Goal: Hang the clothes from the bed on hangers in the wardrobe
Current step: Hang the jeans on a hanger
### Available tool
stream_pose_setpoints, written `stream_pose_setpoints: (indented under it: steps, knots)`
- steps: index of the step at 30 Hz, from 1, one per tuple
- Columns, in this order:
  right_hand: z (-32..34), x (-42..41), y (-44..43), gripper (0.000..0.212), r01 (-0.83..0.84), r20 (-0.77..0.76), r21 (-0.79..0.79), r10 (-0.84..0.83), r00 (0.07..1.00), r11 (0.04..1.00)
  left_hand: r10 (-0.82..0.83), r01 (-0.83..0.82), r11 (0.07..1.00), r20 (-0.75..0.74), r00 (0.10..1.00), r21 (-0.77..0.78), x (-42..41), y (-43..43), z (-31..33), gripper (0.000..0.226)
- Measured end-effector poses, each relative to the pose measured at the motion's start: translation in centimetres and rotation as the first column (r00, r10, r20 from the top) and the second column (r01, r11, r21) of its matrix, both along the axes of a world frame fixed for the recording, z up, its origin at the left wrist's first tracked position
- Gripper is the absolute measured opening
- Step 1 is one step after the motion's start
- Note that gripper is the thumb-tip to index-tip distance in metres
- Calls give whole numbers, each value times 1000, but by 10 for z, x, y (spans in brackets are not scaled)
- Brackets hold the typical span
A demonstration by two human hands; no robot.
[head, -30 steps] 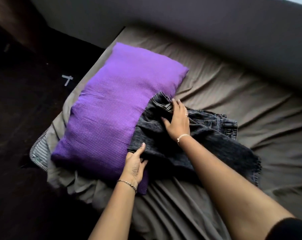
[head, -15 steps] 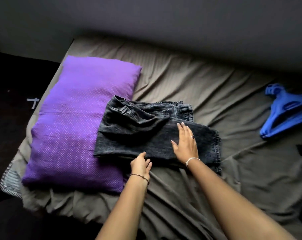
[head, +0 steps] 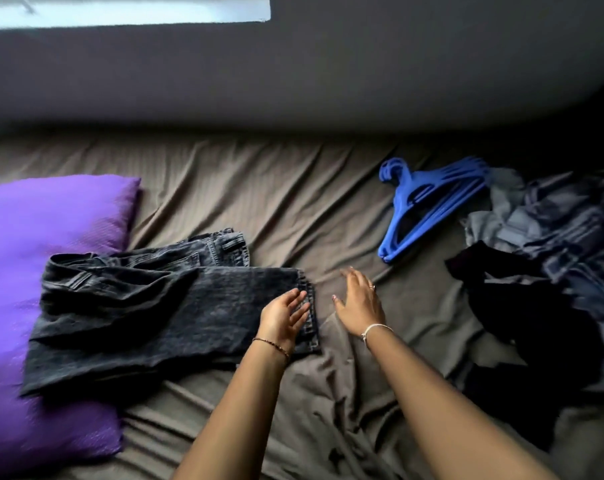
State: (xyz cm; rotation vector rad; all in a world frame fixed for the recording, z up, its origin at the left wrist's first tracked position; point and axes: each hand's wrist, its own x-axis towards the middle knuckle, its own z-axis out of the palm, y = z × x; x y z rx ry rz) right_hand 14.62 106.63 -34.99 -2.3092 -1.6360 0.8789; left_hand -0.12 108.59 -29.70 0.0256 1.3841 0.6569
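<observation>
At lower centre of the frame, left hand [head: 285, 315] lying flat, fingers straight and relaxed, on the hem end of the folded dark grey jeans [head: 148, 306], pressing lightly and gripping nothing. Just right of it, right hand [head: 357, 303] likewise released, fingers spread and motion-blurred, over the brown bed sheet [head: 276, 202] with nothing held; contact with the sheet impossible to tell. Jeans spread across centre left, leg folded over leg, waistband end propped on the purple pillow [head: 33, 237] at the left edge, hem end down on the sheet.

Likely step: fetching a hanger for the jeans. Pin the hem with the left palm to stop the fold sliding off the pillow. Send the right hand up and right toward the stack of blue plastic hangers [head: 428, 206], right of centre and well apart from the jeans. Take hold at the hook end, toward the top of the stack, and peel off one hanger only; probably nested tight, so be ready to thumb the others loose. Steer clear of the black garment [head: 522, 306] and the heap of grey-blue clothes [head: 553, 237] at the right edge, the heap just beside the hangers' far arms and apt to snag. Bring the hanger back beside the hem, then drape the folded legs over its lower bar.

Farthest off, grey wall [head: 328, 81] and, at upper left, a bright window strip [head: 120, 10].
</observation>
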Motion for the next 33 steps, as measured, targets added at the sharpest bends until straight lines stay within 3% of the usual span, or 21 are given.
stream_pose_setpoints:
  steps: [4,6,9,13,18,20,26,29,31,33]
  knots:
    - [-14,81,22,52,243,-35,-86,-246,969,966,-181,182,982,-15,983,56,66,16,-16,18]
    - [-30,116,42,48,401,-70,-106,-409,910,910,-274,277,956,-44,961,93,86,25,-28,14]
    - [-59,153,71,51,514,-155,-116,-527,836,850,-353,365,924,-108,929,119,107,37,-50,14]
    - [-94,166,90,43,628,-282,-155,-644,712,762,-363,378,922,-155,919,80,114,41,-75,11]
    - [-145,175,93,26,771,-376,-264,-798,471,580,-321,334,941,-168,932,54,112,41,-88,15]
    - [-142,173,94,24,791,-398,-285,-818,415,541,-301,313,948,-163,940,54,111,40,-87,17]
    - [-105,167,67,15,802,-426,-282,-817,388,527,-269,286,954,-163,949,94,118,38,-59,14]
    - [-43,146,40,7,748,-604,-327,-736,305,578,-319,339,930,-143,937,140,124,33,-35,8]
    - [-5,125,17,10,677,-712,-355,-655,252,645,-377,399,900,-148,914,176,124,26,-18,18]
    - [27,104,-7,12,598,-779,-344,-575,248,724,-414,437,876,-146,898,204,118,19,-2,43]
